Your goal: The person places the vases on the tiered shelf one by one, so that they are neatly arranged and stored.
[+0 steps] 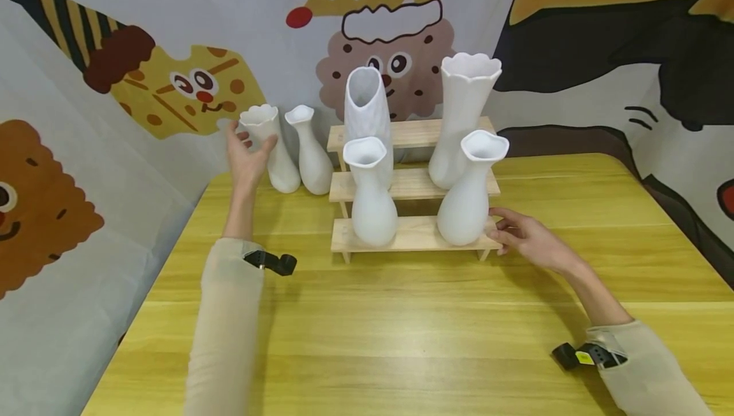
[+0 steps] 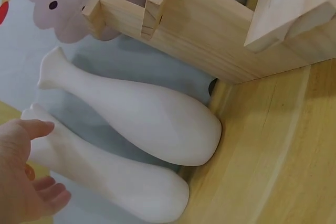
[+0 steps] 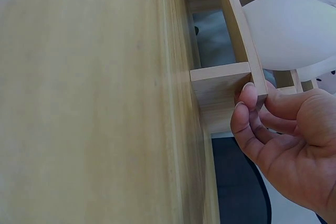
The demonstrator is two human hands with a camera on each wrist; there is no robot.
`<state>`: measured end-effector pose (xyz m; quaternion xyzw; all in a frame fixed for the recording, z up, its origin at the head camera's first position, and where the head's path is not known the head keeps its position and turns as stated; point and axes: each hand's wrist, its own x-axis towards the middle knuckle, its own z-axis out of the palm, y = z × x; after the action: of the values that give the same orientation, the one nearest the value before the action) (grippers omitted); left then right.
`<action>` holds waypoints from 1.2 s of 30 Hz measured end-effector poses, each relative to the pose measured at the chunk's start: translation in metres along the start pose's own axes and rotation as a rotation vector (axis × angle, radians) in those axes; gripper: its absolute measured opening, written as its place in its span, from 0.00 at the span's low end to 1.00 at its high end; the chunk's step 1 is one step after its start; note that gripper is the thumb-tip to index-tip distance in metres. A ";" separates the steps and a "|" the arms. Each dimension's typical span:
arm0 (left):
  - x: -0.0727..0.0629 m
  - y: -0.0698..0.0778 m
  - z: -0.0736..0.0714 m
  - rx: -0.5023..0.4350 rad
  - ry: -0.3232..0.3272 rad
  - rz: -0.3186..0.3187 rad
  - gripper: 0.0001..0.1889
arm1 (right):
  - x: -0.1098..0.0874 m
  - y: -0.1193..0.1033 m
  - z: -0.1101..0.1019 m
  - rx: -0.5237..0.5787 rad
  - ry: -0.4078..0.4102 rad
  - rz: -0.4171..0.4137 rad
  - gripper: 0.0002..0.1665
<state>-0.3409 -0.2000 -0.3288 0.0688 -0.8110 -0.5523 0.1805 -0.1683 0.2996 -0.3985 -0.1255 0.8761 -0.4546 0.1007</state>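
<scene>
My left hand is at the upper part of a white scalloped-rim vase, thumb and fingers spread apart. In the left wrist view the thumb overlaps the vase's neck, with the fingers loosely bent beside it. Right beside it stands a slimmer white vase with a flared mouth. My right hand pinches the right end of the lowest board of a three-step wooden display stand. The right wrist view shows thumb and fingertips on either side of that board's corner.
On the stand are two shorter flared vases in front. Behind them rise a slant-mouthed vase and a tall scalloped vase. A cartoon-printed cloth hangs behind the wooden table.
</scene>
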 end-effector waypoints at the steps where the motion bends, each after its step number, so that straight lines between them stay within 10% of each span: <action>1: 0.001 -0.001 0.000 0.005 -0.003 0.005 0.46 | 0.000 0.000 0.000 0.002 0.000 0.000 0.33; 14: 0.015 0.000 0.011 -0.026 -0.038 0.067 0.42 | 0.000 0.001 0.000 0.007 0.002 0.000 0.33; 36: 0.019 0.001 0.016 -0.078 0.082 0.042 0.41 | 0.001 0.001 0.001 0.004 0.005 0.004 0.33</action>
<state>-0.3641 -0.1912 -0.3288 0.0674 -0.7821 -0.5761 0.2277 -0.1692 0.2992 -0.3997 -0.1223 0.8758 -0.4562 0.0995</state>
